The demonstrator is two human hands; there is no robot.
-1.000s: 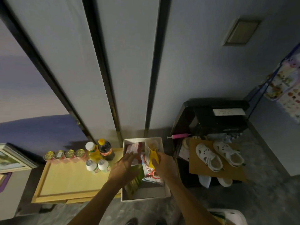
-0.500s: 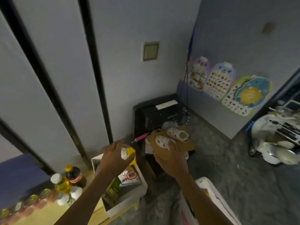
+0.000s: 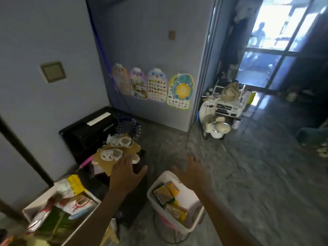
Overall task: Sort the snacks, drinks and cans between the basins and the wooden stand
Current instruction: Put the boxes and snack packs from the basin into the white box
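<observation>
grey marbled floor and bluish walls frame the scene. near left, a white basin (image 3: 27, 214) holds a heap of snack packets (image 3: 71, 203). the left hand (image 3: 126, 173) hovers empty, fingers spread, between the two basins. the right basin (image 3: 160, 177) holds yellow and green packs (image 3: 163, 194). the right hand (image 3: 192, 172) is spread and empty above its far rim. the wooden stand is out of view, so the sorting looks partway done at most.

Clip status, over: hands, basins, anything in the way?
Left hand and right hand open, empty. Snack packs sit in left basin and right basin. White sandals just beyond left hand.
</observation>
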